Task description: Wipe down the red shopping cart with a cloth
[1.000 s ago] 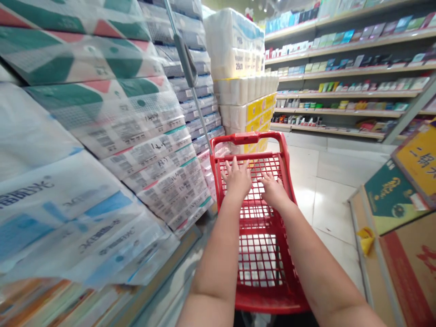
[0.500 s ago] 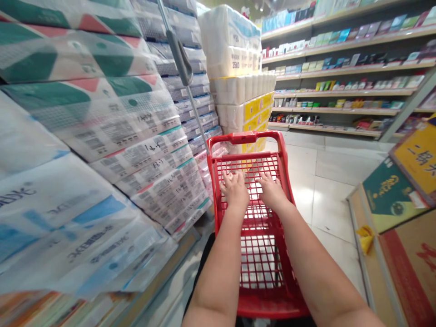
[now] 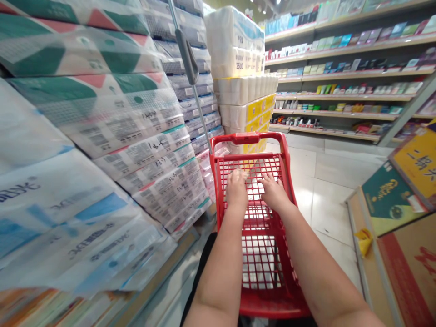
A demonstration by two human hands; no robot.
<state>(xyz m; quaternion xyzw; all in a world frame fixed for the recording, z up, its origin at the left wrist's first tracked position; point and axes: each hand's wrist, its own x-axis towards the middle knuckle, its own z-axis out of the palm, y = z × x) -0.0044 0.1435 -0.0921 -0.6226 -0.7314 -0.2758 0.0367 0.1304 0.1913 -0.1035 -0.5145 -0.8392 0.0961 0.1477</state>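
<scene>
Two bare hands reach forward over a red plastic shopping basket cart with a square-mesh panel [image 3: 269, 308], which lies directly beneath and around the fingers. Its long axis runs away from the person, roughly in line with the forearms: the broad solid edge is nearest the body, behind the fingers, and the looped red top bar points forward, beyond the fingertips.

The left hand [image 3: 237, 188] has its fingers loosely bent and pointing ahead, the tips blurred, with nothing visible in their hold. The right hand [image 3: 272, 190], just beside it, has its fingers parted and slightly bent, likewise with nothing seen in their grasp. Whether either set of fingertips touches the mesh cannot be told.

Ahead and left of the left fingers, a slim metal pole with a grey grip [image 3: 186, 56] slants up and leftward. Further left stand white, green and pink plastic-wrapped paper packs [image 3: 129, 95]. Well beyond the fingertips are tall white bundles of paper rolls [image 3: 235, 45]. Right of the right fingers, well apart, sits a green cardboard box [image 3: 390, 195].
</scene>
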